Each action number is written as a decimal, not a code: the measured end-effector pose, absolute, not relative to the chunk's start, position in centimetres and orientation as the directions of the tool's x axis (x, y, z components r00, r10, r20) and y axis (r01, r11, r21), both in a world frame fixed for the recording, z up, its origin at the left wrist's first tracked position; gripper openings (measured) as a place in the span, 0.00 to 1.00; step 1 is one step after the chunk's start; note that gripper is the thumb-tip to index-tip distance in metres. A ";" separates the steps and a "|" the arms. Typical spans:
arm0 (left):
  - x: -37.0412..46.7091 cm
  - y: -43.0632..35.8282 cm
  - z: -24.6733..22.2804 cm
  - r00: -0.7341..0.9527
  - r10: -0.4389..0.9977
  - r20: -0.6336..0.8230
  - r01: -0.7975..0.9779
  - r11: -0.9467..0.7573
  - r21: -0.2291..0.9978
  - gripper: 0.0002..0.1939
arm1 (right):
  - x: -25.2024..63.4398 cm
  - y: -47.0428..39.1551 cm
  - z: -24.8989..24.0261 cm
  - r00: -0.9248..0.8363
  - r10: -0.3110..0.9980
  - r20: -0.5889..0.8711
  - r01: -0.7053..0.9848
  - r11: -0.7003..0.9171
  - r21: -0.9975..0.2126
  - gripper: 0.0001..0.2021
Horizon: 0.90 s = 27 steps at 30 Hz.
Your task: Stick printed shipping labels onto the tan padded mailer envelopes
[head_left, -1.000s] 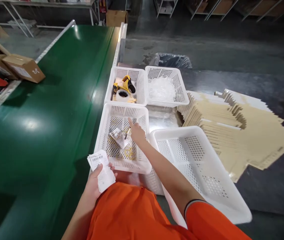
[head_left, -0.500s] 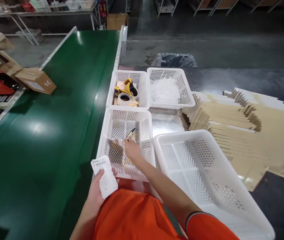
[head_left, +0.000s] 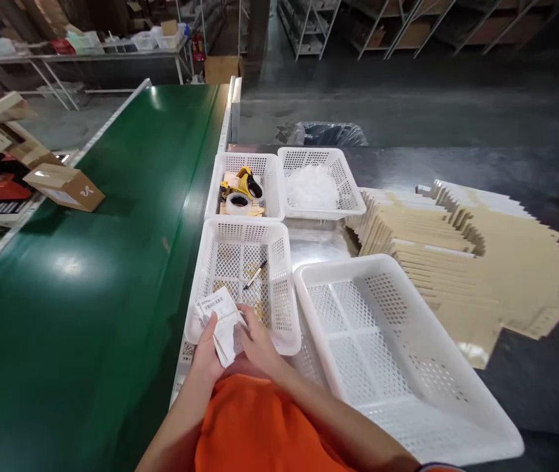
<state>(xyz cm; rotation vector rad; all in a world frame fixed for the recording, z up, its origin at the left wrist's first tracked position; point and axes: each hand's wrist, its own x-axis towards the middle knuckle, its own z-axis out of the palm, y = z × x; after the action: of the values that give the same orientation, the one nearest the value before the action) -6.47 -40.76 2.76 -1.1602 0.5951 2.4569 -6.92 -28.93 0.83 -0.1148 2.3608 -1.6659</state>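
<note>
My left hand (head_left: 209,351) is closed on a stack of white printed paper slips (head_left: 221,322), thumb on top; the upper slip carries a barcode. At the stack's right edge, my right hand (head_left: 258,341) pinches the slips, its fingertips partly hidden. Both hands are over the near end of a white perforated basket (head_left: 286,298). Inside that basket a black-and-white pen (head_left: 255,275) lies slanted, with small yellowish bits around it.
A yellow tape dispenser (head_left: 244,180) and a tape roll (head_left: 238,204) lie in another basket (head_left: 215,190). Beside it stands a basket of white packing material (head_left: 311,189). A large basket (head_left: 308,328) and flattened cardboard (head_left: 500,262) lie right. A green conveyor (head_left: 126,262) carries a box (head_left: 65,185).
My right hand has come back from inside the basket to the slips. My left hand has moved slightly right and up with the stack. The brownish patch in the basket is gone.
</note>
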 end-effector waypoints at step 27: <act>-1.6 -41.9 5.0 -0.552 0.381 -0.742 -0.829 -0.346 0.439 0.20 | -12.9 -24.4 10.1 -0.931 -0.247 -0.270 0.364 -0.536 -0.762 0.15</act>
<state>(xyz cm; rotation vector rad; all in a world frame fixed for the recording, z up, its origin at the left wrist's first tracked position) -1.57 -41.91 5.05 -0.6813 1.0627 1.9709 -12.93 -24.43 10.13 0.1834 1.2717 -2.4767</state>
